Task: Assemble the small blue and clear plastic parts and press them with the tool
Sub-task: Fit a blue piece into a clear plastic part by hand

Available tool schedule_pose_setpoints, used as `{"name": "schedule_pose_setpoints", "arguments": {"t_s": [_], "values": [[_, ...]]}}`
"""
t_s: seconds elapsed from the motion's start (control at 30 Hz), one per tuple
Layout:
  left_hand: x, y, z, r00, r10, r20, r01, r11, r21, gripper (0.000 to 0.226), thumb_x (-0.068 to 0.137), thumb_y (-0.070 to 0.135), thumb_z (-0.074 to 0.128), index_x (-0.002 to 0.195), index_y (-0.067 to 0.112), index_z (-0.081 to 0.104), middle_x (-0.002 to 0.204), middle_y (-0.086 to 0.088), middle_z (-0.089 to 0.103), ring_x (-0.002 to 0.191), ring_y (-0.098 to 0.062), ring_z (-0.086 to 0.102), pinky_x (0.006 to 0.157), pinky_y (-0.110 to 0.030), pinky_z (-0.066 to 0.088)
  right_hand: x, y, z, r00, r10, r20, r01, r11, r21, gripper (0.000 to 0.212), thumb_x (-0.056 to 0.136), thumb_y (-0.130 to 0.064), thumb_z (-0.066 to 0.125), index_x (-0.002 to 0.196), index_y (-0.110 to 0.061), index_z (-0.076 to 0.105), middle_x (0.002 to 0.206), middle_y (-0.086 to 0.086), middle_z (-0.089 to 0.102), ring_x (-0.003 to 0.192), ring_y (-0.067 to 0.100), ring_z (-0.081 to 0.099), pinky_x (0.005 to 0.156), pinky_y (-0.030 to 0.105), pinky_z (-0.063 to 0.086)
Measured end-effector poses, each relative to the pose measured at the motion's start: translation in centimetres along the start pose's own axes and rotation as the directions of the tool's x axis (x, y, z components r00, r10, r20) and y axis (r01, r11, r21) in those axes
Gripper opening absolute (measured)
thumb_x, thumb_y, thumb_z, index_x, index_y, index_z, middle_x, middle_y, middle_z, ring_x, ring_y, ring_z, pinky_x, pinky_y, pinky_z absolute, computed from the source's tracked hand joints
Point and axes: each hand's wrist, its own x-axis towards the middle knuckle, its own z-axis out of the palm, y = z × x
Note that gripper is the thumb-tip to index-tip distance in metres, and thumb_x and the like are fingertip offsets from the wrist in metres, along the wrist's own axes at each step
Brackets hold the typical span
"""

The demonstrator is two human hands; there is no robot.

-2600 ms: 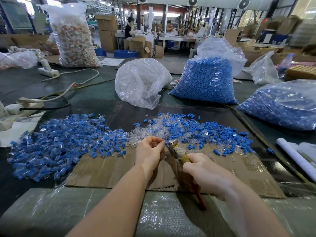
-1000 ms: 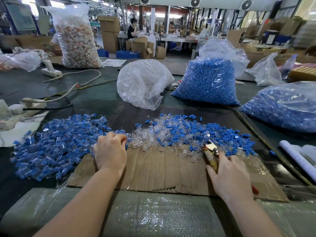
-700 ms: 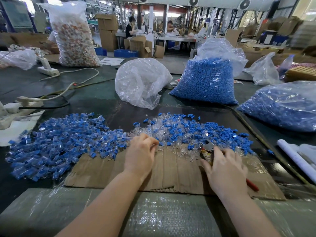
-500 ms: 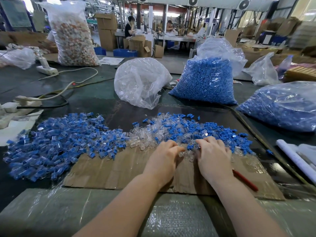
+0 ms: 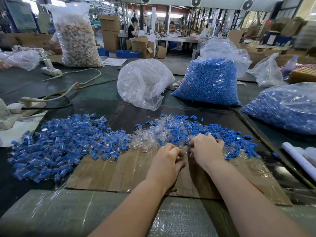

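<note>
A loose heap of small blue and clear plastic parts [image 5: 177, 130] lies along the far edge of a cardboard sheet [image 5: 123, 173]. To its left spreads a wider pile of joined blue-and-clear pieces [image 5: 59, 144]. My left hand [image 5: 166, 162] rests at the heap's near edge, its curled fingers pinching a clear part [image 5: 179, 157]. My right hand [image 5: 206, 149] sits just beside it, fingers curled down into the heap with the tips hidden. Only a red sliver of the tool's handle [image 5: 255, 186] shows, on the cardboard under my right forearm.
Behind the heap stand a bag of clear parts [image 5: 143, 82] and a tall bag of blue parts [image 5: 210, 82]; another blue-filled bag [image 5: 283, 108] lies at right. Power strips and cables [image 5: 34, 101] sit at left. White rolls [image 5: 301, 159] lie at the right edge.
The right hand has laid the tool down on the cardboard and moved into the loose heap. The left hand has come from the left pile across to meet it.
</note>
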Motion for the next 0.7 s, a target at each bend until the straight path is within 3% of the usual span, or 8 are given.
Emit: {"name": "schedule_pose_setpoints", "arguments": {"t_s": [0.27, 0.47, 0.57, 0.7], "values": [[-0.03, 0.22, -0.14, 1.000, 0.006, 0.009, -0.006, 1.000, -0.011, 0.015, 0.088, 0.027, 0.061, 0.099, 0.016, 0.063, 0.099, 0.000, 0.061, 0.097, -0.014, 0.046, 0.081, -0.019, 0.033, 0.04, 0.25, 0.43, 1.000, -0.019, -0.006, 0.020, 0.999, 0.051, 0.009, 0.089, -0.033, 0.060, 0.091, -0.024, 0.062, 0.098, -0.005, 0.056, 0.106, 0.019, 0.046, 0.097, 0.046, 0.028], [-0.08, -0.07, -0.14, 1.000, -0.008, 0.010, 0.008, 0.999, -0.034, 0.011, 0.087, 0.025, 0.063, 0.095, 0.018, 0.061, 0.085, 0.011, 0.047, 0.086, -0.006, 0.038, 0.076, -0.015, 0.032, -0.33, 0.25, 0.60, 0.991, -0.106, -0.075, 0.111, 0.992, 0.065, 0.010, 0.090, -0.036, 0.058, 0.090, -0.026, 0.060, 0.097, -0.008, 0.060, 0.098, 0.015, 0.052, 0.093, 0.037, 0.028], [-0.10, -0.08, -0.16, 1.000, -0.015, 0.008, 0.015, 0.998, -0.057, 0.020, 0.086, 0.026, 0.064, 0.105, 0.021, 0.060, 0.090, 0.009, 0.053, 0.088, -0.005, 0.040, 0.079, -0.015, 0.034, -0.40, 0.43, 0.43, 0.988, -0.133, -0.077, 0.139, 0.987, 0.081, 0.010, 0.090, -0.032, 0.059, 0.096, -0.025, 0.062, 0.100, -0.007, 0.061, 0.099, 0.014, 0.054, 0.096, 0.036, 0.031], [-0.02, -0.24, -0.12, 0.999, -0.021, 0.036, 0.022, 0.999, -0.027, 0.028, 0.088, 0.029, 0.062, 0.115, 0.024, 0.060, 0.108, 0.006, 0.059, 0.105, -0.009, 0.045, 0.087, -0.016, 0.031, -0.35, 0.67, 0.12, 0.988, -0.153, -0.035, 0.156, 0.984, 0.087, 0.011, 0.089, -0.023, 0.061, 0.100, -0.024, 0.064, 0.105, -0.005, 0.061, 0.102, 0.015, 0.054, 0.098, 0.037, 0.032]]}}
